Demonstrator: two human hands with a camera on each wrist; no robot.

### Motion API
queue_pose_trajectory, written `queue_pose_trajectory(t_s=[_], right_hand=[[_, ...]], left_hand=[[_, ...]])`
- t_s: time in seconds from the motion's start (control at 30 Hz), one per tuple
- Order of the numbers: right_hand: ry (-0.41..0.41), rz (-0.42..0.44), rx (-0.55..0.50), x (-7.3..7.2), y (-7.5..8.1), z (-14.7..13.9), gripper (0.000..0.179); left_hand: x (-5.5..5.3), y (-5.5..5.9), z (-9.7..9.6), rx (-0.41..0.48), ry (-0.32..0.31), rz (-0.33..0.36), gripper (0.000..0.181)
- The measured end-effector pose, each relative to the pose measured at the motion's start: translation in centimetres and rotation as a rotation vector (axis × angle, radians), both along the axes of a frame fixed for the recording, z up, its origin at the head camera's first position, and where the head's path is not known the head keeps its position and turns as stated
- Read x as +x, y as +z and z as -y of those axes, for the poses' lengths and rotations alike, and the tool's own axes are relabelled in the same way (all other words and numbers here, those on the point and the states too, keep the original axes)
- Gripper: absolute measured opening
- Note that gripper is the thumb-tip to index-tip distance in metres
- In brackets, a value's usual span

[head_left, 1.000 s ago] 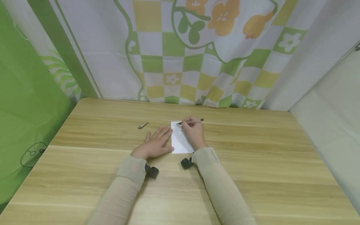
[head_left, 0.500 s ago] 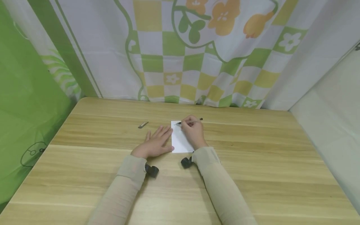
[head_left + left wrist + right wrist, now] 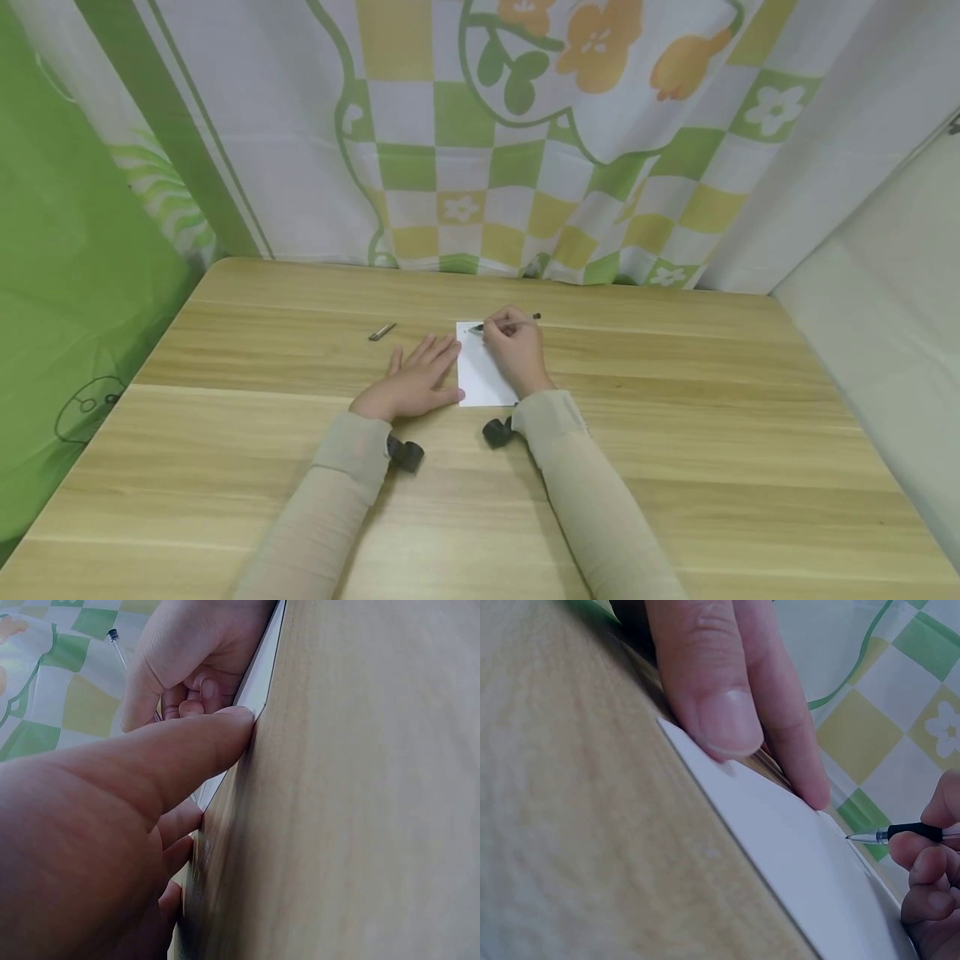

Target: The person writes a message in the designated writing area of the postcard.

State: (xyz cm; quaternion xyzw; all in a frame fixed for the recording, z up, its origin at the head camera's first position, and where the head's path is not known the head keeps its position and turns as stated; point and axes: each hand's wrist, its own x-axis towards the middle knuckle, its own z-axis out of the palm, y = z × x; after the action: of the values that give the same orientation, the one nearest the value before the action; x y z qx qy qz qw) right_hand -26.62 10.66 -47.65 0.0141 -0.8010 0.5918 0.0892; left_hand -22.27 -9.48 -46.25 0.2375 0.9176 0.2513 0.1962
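Pen (image 3: 900, 830): likely light, stiff; best held low, near its point | Right grip (image 3: 517, 348): pinching pen | Left grip (image 3: 411, 387): fingers spread, touching paper (image 3: 482, 379), likely easily shifted

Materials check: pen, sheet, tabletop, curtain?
Pen: probably plastic; clear section behind the point, black grip that could be rubber.
Sheet: likely paper or thin card; plain white, matte, thin straight edge.
Tabletop: wood or wood-look laminate; grain streaks, faint sheen.
Curtain: probably fabric; printed pattern, soft folds. Fibre type: can't tell.
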Motion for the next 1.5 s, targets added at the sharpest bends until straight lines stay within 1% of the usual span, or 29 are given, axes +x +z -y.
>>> queue_pose_trajectory(t_s=[0.43,0.83,1.23,1.5], right_hand=[[0.0,0.022,0.003,-0.04,0.01,-0.03,0.007],[-0.01,0.021,-0.003,0.13,0.27,0.02,0.007],[-0.01,0.014,-0.01,0.23,0.36,0.08,0.007],[0.002,0.016,-0.008,0.27,0.44,0.05,0.007]], left_hand=[[-0.04,-0.16,-0.01,0.002,0.001,-0.007,0.085],[0.02,0.0,0.02,0.003,0.003,-0.007,0.085],[-0.11,-0.24,0.02,-0.006,0.0,-0.02,0.086],[-0.04,-0.03,0.03,-0.009,0.001,-0.008,0.086]])
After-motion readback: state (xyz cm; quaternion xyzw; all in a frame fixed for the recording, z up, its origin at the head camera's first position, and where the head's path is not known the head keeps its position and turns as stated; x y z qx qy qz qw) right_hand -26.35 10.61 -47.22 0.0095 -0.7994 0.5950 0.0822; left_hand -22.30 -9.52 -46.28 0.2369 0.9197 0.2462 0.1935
